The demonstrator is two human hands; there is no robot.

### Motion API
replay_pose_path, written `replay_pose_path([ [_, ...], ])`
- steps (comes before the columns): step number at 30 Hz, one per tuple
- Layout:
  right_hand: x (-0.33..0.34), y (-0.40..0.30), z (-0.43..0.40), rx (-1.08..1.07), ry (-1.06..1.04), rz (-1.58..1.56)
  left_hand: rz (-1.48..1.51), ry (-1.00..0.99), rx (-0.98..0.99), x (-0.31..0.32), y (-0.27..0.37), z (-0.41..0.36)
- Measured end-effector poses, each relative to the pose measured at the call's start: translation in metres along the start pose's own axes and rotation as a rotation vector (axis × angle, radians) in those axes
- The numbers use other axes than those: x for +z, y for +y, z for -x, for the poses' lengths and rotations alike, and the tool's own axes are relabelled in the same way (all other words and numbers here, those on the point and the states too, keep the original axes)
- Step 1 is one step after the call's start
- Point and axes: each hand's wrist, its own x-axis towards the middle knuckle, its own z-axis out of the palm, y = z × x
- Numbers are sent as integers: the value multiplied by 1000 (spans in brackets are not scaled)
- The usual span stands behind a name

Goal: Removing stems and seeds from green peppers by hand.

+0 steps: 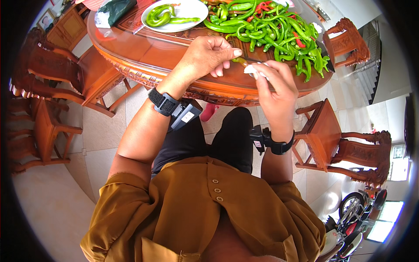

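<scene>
Between my hands, over the edge of the carved wooden table [147, 57], is a small brownish-green chili pepper [240, 61]. My left hand [209, 55] pinches one end of it between thumb and fingers. My right hand [278, 82] holds a crumpled white tissue or cloth [251, 69] against its other end. A large heap of green chili peppers [278, 32], with a few red ones among them, lies beyond my right hand. On the far side of my left hand, a white plate [183, 27] bears a few green peppers [158, 16].
A dark green plastic bag [119, 11] lies at the table's far left. Carved wooden chairs stand at the left [101, 68] and right [322, 131]. Another chair [347, 42] is beyond the table's right end. A motorcycle [353, 209] is at the lower right.
</scene>
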Motion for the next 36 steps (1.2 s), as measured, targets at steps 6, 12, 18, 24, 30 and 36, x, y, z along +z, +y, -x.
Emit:
replay_pose_path([
  [6,6,20,4,-6,-58,59,-61,6,9,1,-2,-1],
  [12,-12,32,14,130,-93,2,-48,23,2,2,0,1],
  [18,-30,36,20,81,-101,57,-121,32,5,4,1,0],
  [24,-31,30,18,134,-125,60,-168,13,-21,4,0,1],
  [30,-26,35,13,182,-131,-61,-233,-21,52,3,-1,4],
  [36,-24,58,12,454,12,-557,-240,21,0,6,2,1],
])
